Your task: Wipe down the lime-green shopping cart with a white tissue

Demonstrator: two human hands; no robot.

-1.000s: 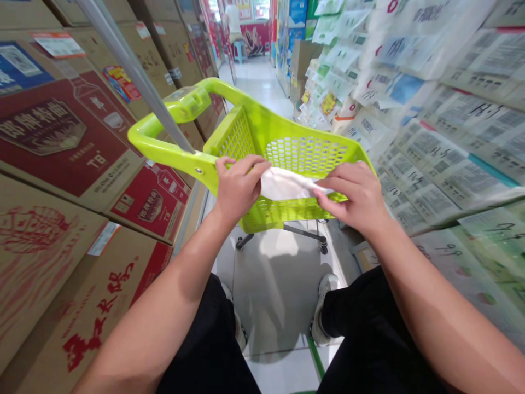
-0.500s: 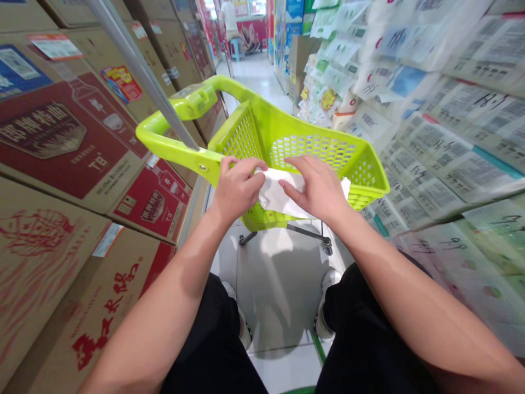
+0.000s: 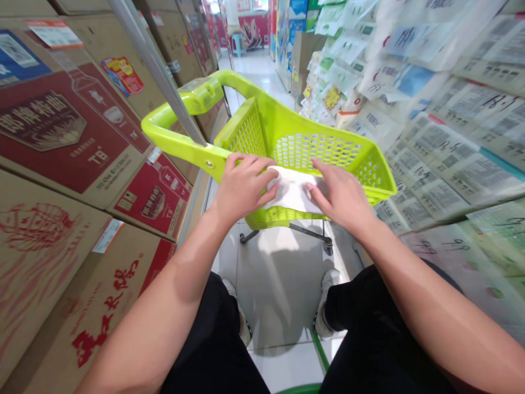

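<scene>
A lime-green shopping cart basket (image 3: 330,143) with perforated sides stands right in front of my knees. Along its near rim lies a thin white cloth (image 3: 293,187), possibly paper, stretched between both hands. My left hand (image 3: 250,183) curls over the rim at the cloth's left edge, thumb and index finger against it. On the cloth's right part, my right hand (image 3: 342,194) clasps it, thumb on the near side and index finger reaching over the top; its other fingers are mostly hidden. The basket's inside shows only partly.
Stacked cardboard cartons (image 3: 74,120) rise along the left, close to the cart handle (image 3: 158,123) and a metal pole (image 3: 158,65). Packaged white goods (image 3: 463,148) with handwritten prices line the right. A tiled aisle (image 3: 256,71) runs ahead to a person by a blue stool (image 3: 237,45).
My right hand has shifted right, away from the left, and more of the white cloth shows between them. The left hand has slid slightly right. The cart sits a little further right in view.
</scene>
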